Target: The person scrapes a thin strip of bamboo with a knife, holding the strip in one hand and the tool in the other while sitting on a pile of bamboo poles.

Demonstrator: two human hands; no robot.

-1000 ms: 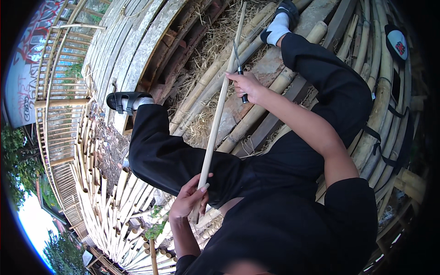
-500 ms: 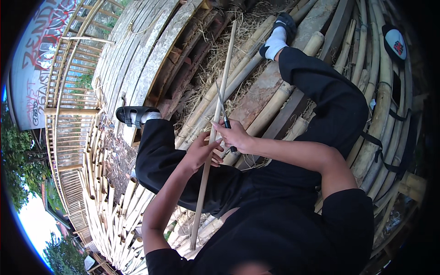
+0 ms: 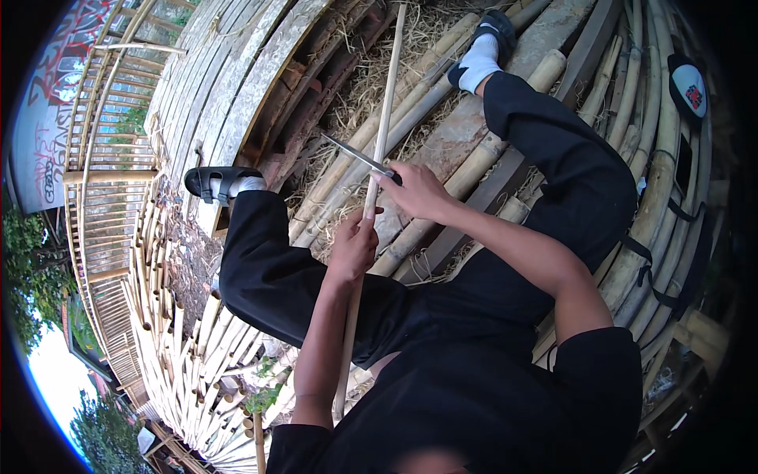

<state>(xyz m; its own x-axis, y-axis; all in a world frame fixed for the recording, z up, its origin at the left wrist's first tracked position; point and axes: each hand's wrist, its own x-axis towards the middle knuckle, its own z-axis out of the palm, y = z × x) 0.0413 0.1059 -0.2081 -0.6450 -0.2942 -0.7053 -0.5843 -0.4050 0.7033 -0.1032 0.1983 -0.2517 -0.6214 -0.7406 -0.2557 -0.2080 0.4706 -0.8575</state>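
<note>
A long, pale bamboo strip (image 3: 387,103) slants up and away from beside my left forearm, passing over my thigh. My left hand (image 3: 353,246) is wrapped round it at about its middle. Just above, my right hand (image 3: 416,190) grips the dark handle of a knife (image 3: 355,153). Its blade lies across the strip and points to the upper left. The thumb of my right hand rests against the strip near the blade. Part of the handle is hidden in my fingers.
Thick bamboo poles (image 3: 482,170) and shavings (image 3: 379,67) lie under and between my legs. A weathered plank platform (image 3: 213,87) stands at the far left. Behind it runs a bamboo fence (image 3: 110,205), with cut poles (image 3: 205,363) piled nearby. A cap (image 3: 688,88) lies at the right.
The knife has swung from nearly along the strip to across it, its tip now toward the left. My right hand has risen slightly, and my left hand has closed round the strip.
</note>
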